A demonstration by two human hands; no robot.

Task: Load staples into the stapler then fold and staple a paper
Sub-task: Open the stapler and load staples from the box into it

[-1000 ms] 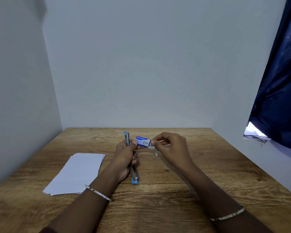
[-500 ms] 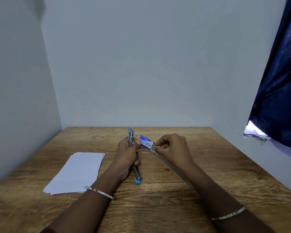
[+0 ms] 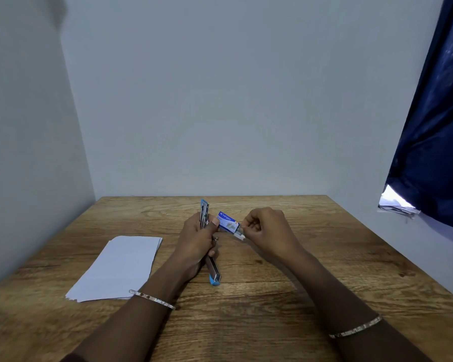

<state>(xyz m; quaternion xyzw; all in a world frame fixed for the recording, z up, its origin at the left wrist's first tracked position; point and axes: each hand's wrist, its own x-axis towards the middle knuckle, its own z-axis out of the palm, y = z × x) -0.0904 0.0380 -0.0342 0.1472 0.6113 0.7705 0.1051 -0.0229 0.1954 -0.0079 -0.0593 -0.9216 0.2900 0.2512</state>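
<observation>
While the left hand [image 3: 196, 241] clamps the open stapler [image 3: 205, 231], the right hand [image 3: 266, 231] pinches the staple box [image 3: 228, 222]. Slide its tray out level, I judge.

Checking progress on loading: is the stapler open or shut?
Open. The stapler in the left hand is swung wide, one arm pointing up, the other angling down toward the table.
</observation>
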